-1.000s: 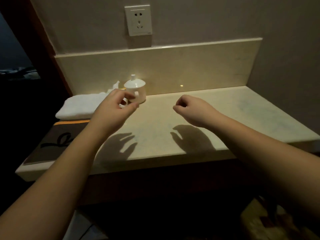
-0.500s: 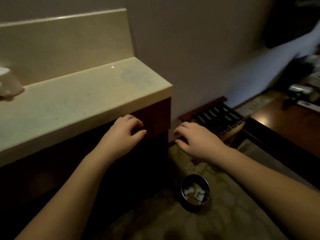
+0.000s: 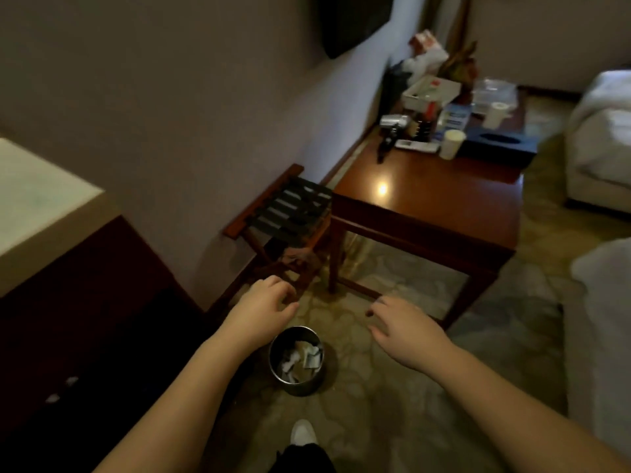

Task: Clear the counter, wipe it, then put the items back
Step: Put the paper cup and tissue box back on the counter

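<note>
Left hand [image 3: 264,307]: empty, fingers loosely curled, held in the air above the floor near the rack's foot. Right hand [image 3: 401,324]: empty, fingers relaxed and spread, also in the air, apart from the left.

Step in hand, as we judge it: the put-back stage, or a fetch between stages. We hold nothing and face away from the counter [image 3: 37,206], whose pale corner shows at the left edge with no items on the visible part.

Items, probable: a cluster on the far end of the desk [image 3: 426,206], well apart from both hands. We list a hair dryer [image 3: 392,126], a remote [image 3: 415,145], a paper cup [image 3: 451,143], a tissue box [image 3: 498,145] and a white box [image 3: 431,92]; the rest is too blurred to name.

Next move calls for: a step toward the desk, then a grip on one item with either hand.

In the way: a bin [image 3: 296,360] with paper scraps on the floor just below the hands, ahead of our shoe [image 3: 302,433]; a luggage rack [image 3: 285,213] beside the wall, between counter and desk. A bed [image 3: 601,131] lies at right.
</note>
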`<move>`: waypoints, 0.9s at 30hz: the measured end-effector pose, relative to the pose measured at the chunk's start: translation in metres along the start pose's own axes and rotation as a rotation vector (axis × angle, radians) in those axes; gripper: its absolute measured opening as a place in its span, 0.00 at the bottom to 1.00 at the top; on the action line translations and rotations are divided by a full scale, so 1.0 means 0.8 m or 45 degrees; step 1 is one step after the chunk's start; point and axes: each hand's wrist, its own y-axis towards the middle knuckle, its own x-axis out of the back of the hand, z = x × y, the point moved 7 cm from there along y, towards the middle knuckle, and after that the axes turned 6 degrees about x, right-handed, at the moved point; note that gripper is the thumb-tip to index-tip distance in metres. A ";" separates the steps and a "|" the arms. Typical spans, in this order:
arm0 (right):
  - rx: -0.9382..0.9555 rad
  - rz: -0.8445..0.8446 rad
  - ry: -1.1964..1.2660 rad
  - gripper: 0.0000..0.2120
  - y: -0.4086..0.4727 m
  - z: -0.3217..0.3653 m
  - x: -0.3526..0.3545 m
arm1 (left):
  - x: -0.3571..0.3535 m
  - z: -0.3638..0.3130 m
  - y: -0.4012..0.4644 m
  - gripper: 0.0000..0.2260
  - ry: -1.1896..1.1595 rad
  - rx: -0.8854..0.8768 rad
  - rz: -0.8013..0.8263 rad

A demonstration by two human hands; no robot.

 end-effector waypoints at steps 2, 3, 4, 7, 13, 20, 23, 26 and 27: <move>-0.106 0.001 0.014 0.16 -0.014 -0.038 -0.007 | -0.022 -0.024 0.025 0.14 -0.007 -0.052 0.054; -0.156 0.005 0.023 0.16 -0.020 -0.056 -0.010 | -0.033 -0.035 0.038 0.14 -0.010 -0.076 0.077; -0.204 0.008 0.033 0.16 -0.025 -0.074 -0.013 | -0.043 -0.044 0.051 0.14 -0.011 -0.097 0.101; -0.340 0.012 0.060 0.16 -0.033 -0.130 -0.017 | -0.071 -0.068 0.096 0.15 -0.009 -0.144 0.165; -0.555 -0.033 0.103 0.15 -0.014 -0.244 -0.015 | -0.104 -0.112 0.216 0.14 -0.017 -0.207 0.228; -0.734 0.040 0.199 0.13 0.050 -0.369 0.016 | -0.089 -0.159 0.372 0.14 -0.014 -0.235 0.238; -0.822 0.006 0.211 0.13 0.077 -0.413 0.040 | -0.076 -0.178 0.434 0.13 -0.033 -0.255 0.221; -0.874 -0.016 0.231 0.13 0.099 -0.453 0.065 | -0.064 -0.198 0.490 0.14 -0.042 -0.289 0.222; -0.882 -0.021 0.227 0.13 0.105 -0.466 0.073 | -0.059 -0.206 0.508 0.14 -0.034 -0.309 0.221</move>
